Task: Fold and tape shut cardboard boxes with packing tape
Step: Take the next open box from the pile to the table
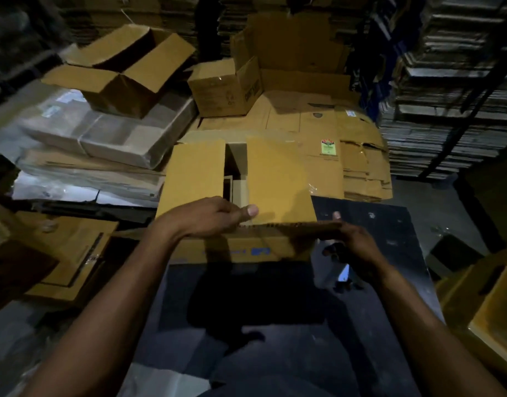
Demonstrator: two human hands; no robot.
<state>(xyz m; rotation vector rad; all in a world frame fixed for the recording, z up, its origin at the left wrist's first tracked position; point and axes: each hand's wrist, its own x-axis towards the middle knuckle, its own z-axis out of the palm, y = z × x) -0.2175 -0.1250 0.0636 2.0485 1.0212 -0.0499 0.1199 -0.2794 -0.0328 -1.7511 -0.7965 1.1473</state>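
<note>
Stood at 12 o'clock on the dark tabletop (375, 224): cardboard box (235, 250), 2 flaps (278, 179) nearly shut. Left hand (209, 216) pinched near edge; right hand (352, 242) gripped corner, fingers partly hidden. Could spring open if released untaped.

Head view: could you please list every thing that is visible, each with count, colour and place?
box being folded: one, yellow-brown, centre, two top flaps nearly closed with a gap between
open boxes: two, brown, rear left and rear centre
flat cardboard pile: one, brown, right of the box
wrapped bundles: several, grey-brown, left
stacked sheets: many, grey, far right
work surface: one, dark, under the box
left hand: one, thumb pressing the right flap
right hand: one, at the box's near right corner; grip unclear
</note>
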